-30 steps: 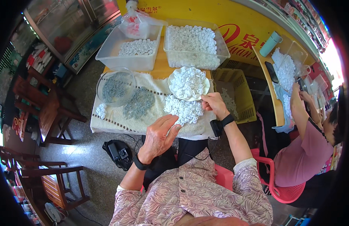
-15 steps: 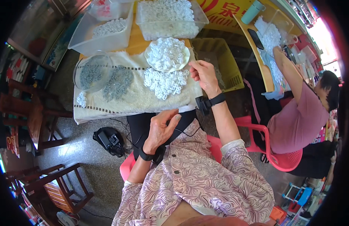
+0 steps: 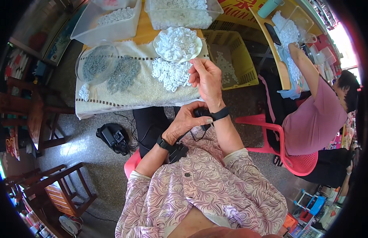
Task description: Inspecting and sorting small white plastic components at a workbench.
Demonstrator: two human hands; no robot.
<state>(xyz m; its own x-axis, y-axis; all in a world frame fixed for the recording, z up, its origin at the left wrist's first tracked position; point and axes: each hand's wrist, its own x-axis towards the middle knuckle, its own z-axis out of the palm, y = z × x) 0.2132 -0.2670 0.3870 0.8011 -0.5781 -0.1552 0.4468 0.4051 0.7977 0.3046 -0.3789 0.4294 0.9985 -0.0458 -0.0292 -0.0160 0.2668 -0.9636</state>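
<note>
My right hand (image 3: 207, 78) is raised over the near right edge of the towel-covered table (image 3: 160, 97), fingers curled in; what they hold, if anything, is hidden. It hovers beside a heap of small white plastic pieces (image 3: 170, 75). Behind that heap, a pale dish (image 3: 199, 47) is piled with more of them. My left hand (image 3: 186, 122) reaches across to my right wrist, its thumb and fingers around the small black device (image 3: 201, 113) on the wristband (image 3: 221, 114). Left of the white heap lie thin grey metal pieces (image 3: 123, 74), some inside a clear round tray (image 3: 80, 63).
Two clear bins (image 3: 132, 29) of white pieces stand at the back. A yellow crate (image 3: 247, 59) sits right of the table. Further right, a person in pink (image 3: 311, 115) sits on a red chair (image 3: 280, 139) at another table. A black bag (image 3: 113, 137) lies on the floor.
My left hand has moved right and up to my right wrist and closed around the device there. My right hand has shifted slightly left, and the table sits a little higher in view.
</note>
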